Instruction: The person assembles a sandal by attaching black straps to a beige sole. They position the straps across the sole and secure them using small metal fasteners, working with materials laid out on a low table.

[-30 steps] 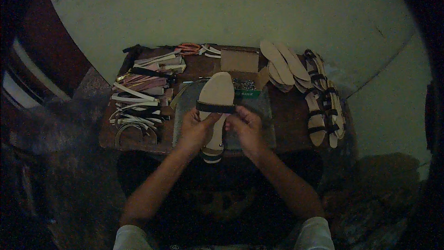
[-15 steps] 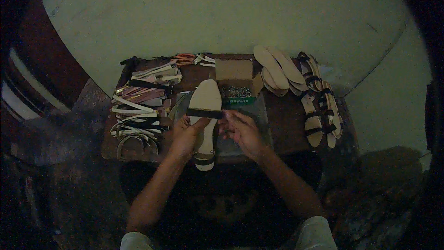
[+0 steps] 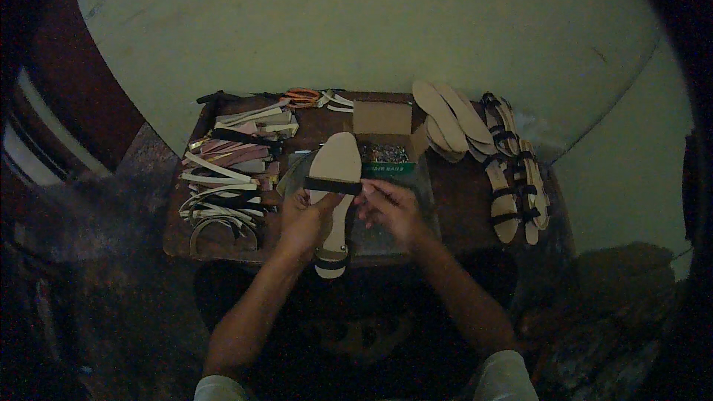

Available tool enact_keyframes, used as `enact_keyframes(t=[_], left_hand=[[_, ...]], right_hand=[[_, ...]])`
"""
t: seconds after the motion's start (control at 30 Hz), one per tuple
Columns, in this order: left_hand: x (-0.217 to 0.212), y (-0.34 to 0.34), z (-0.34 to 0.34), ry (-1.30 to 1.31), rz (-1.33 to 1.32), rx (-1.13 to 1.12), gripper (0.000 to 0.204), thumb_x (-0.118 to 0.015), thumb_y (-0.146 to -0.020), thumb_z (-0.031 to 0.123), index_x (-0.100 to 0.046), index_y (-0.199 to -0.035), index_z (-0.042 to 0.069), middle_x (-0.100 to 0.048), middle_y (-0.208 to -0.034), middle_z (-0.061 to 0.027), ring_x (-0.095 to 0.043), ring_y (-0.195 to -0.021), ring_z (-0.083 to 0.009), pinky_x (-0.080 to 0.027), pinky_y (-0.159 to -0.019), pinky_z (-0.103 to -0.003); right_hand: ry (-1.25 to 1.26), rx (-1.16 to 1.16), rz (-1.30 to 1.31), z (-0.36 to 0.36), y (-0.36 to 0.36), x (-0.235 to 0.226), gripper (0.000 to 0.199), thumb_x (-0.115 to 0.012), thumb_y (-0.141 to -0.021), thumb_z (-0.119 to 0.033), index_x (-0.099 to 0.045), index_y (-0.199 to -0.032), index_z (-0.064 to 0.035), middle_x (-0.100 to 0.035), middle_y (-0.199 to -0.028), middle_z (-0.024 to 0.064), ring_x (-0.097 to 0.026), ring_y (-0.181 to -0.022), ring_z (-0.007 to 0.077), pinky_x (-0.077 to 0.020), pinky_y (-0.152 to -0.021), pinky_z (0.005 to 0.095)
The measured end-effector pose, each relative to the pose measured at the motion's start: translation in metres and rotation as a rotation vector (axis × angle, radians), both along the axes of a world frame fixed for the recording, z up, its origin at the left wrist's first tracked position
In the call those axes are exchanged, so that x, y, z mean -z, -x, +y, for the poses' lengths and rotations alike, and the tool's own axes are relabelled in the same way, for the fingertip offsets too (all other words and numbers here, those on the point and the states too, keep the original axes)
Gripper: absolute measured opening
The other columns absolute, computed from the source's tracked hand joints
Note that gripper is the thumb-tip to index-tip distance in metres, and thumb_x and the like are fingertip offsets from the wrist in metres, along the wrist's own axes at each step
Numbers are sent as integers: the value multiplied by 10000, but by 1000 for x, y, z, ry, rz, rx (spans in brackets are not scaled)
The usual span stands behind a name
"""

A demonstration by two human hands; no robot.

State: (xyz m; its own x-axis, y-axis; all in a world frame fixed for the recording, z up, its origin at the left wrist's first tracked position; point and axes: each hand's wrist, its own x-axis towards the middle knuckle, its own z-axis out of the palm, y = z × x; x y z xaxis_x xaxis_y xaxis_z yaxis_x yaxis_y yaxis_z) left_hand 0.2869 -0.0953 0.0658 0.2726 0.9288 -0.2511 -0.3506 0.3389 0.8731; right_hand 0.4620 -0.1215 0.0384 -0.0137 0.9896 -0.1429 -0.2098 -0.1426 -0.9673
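A cream sandal sole [image 3: 338, 154] points away from me, held above the near middle of the table. One black strap [image 3: 333, 185] crosses its front part, and another black strap [image 3: 331, 261] crosses the heel end, by a small shiny stud. My left hand [image 3: 303, 221] is closed round the sole's left side, its thumb lying over the sole just under the front strap. With the fingertips of my right hand [image 3: 391, 208] I pinch the right end of that front strap at the sole's edge. What lies under the sole is hidden.
An open cardboard box [image 3: 382, 117] of small metal nails [image 3: 389, 153] stands behind the sole. Bundles of cut straps [image 3: 230, 171] cover the table's left side. Loose cream soles [image 3: 449, 120] and finished black-strapped sandals [image 3: 504, 200] lie on the right. A pale wall [image 3: 356, 26] rises behind.
The view has shifted slightly, so everything sits a little lower and to the right. Both hands keep their hold on the sole and the strap; the sole is tilted slightly more.
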Motion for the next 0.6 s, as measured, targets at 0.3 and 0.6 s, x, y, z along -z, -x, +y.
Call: enact_keyframes(t=[0.3,0.6], left_hand=[[19,4,10,14,0,-47,226,-725,-819,120,-621,-1004,41,-672,-908,-67,-632,-745,-153,-504,-667,-304],[4,1,14,62,144,-5,253,-758,-796,154,-627,-963,17,-687,-860,-75,-648,-706,-149,-509,-636,-289]], right_hand=[[-338,211,-603,8,-19,-11,229,-618,-910,-161,-649,-1071,-1,-687,-927,118,-649,-748,160,-509,-610,296],[-528,213,-1576,85,-61,-22,111,-635,-783,-118,-677,-787,-15,-659,-887,232,-633,-813,387,-503,-723,460]])
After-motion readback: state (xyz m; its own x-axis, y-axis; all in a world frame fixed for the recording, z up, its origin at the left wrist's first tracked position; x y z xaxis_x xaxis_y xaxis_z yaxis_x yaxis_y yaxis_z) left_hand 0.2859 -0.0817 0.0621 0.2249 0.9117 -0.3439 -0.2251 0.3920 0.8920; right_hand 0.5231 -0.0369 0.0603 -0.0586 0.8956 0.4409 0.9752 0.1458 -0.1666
